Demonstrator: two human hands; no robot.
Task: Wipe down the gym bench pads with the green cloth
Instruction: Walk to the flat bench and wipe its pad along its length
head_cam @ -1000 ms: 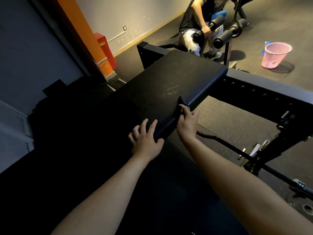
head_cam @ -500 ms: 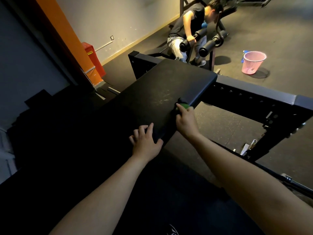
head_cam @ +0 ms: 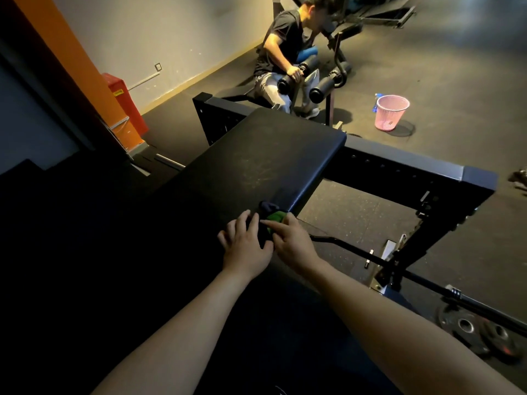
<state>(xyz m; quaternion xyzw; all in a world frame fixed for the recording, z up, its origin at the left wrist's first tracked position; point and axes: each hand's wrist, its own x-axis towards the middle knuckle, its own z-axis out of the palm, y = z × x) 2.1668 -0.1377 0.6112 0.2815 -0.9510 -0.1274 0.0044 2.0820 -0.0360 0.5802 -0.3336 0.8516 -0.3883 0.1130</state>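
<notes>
A: Head view, the only one we have. Where is the cloth?

B: The green cloth (head_cam: 276, 217) is bunched up small, right at the fingertips of the right hand (head_cam: 295, 244), on the right edge of the bench pad (head_cam: 265, 163). Only a green scrap shows past the fingers; a darker fold lies just beyond it.

A: Is the right hand gripping it?

B: The fingers are curled over it and pressing it down, the index stretched along its near side. I would call that a loose hold on the cloth, not a tight fist. How the thumb sits I cannot tell.

A: And the left hand (head_cam: 247, 246)?

B: Flat on the pad just left of the cloth, fingers spread and slightly bent, holding nothing. Its fingertips lie touching or almost touching the cloth's left side.

A: Which step is this, then?

B: I judge it to be wiping along the pad's right edge, with the left hand bracing. Beyond the fingertips the pad shows pale scuffs or dust, so much of it looks unwiped.

A: What does the next move call for?

B: Probably keeping the cloth pinned under the fingers, pushing it away along the edge or across the top, with steady downward pressure so it does not slip off the side.
</notes>
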